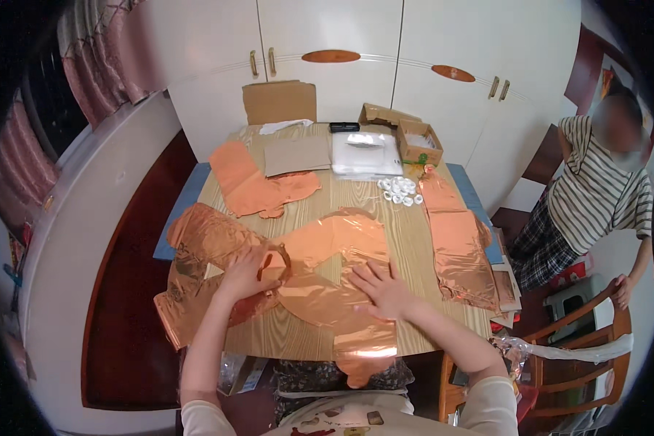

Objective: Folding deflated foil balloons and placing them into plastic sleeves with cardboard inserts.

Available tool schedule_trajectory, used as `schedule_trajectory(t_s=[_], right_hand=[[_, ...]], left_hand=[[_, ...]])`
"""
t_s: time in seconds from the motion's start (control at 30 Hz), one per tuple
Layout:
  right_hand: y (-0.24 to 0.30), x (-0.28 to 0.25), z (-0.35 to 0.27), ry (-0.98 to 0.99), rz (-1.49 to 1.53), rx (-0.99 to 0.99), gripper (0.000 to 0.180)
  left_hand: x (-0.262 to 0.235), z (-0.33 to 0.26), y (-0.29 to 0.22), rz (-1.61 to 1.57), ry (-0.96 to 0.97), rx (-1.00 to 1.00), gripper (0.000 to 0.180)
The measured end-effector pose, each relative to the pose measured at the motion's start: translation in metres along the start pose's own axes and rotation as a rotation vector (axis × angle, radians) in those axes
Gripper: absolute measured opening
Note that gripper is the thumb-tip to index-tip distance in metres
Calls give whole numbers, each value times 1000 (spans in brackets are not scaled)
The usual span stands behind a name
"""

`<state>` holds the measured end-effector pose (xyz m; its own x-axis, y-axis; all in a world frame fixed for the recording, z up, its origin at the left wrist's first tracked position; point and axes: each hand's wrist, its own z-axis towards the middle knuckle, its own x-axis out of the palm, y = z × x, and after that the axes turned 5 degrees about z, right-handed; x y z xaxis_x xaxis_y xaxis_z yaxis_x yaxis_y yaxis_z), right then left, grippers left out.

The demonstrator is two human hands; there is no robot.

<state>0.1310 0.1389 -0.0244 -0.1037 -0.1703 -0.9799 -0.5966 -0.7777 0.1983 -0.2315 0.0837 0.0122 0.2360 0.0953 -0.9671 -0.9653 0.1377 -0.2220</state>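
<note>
Flat rose-gold foil balloons lie over the wooden table. My right hand (380,289) is open, its fingers spread flat on the middle foil balloon (316,296), whose lower end hangs past the table's near edge. On the crumpled foil balloon at the left (189,272) rests my left hand (241,276), thumb and fingers apart. Beside its thumb, the foil stands up in a curled fold where the two balloons meet. Neither hand grips anything that I can see.
Farther back lie another foil balloon (243,182), cardboard (296,156), clear plastic packets (365,155), white ring-shaped pieces (400,191) and an open carton (419,143). One more foil balloon (458,247) lies right. A person (596,189) stands there, hand on a wooden chair (581,349).
</note>
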Motion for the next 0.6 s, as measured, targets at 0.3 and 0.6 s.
schedule_trajectory(t_s=[0.3,0.6], right_hand=[[-92,-45,16,207,207,-52,61],[-69,-32,35,-54,105,-43,62]], left_hand=[[4,-51,-45,-290,-4,275,34],[-19,-60,-50,-271,-146,156,47]])
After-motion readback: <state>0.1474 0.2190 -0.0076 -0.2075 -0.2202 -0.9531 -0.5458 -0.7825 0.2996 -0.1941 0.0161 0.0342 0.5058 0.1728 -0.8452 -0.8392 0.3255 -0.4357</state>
